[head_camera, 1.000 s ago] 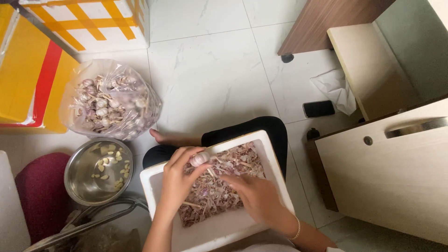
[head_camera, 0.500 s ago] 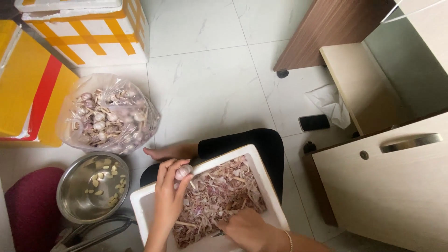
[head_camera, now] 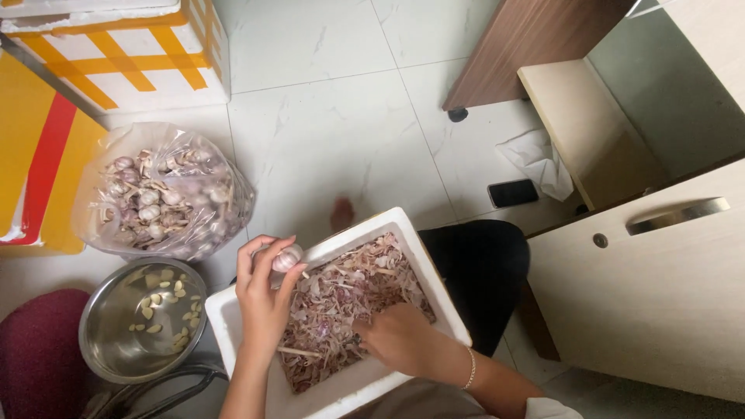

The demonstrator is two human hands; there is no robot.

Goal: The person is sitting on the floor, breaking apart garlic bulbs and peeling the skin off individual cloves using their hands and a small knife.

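Left hand [head_camera: 262,299] pinches a garlic bulb [head_camera: 286,258] in its fingertips above the white box [head_camera: 233,326]; right hand [head_camera: 400,339], fingers curled, digs into the skins [head_camera: 341,291], grip unclear.

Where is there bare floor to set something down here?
The white tiles between the garlic bag, the yellow-striped box and the black phone are bare. It is crowded around the foam box and steel bowl.

White-and-orange box [head_camera: 116,54] top left; dark phone screen [head_camera: 513,193] on floor.
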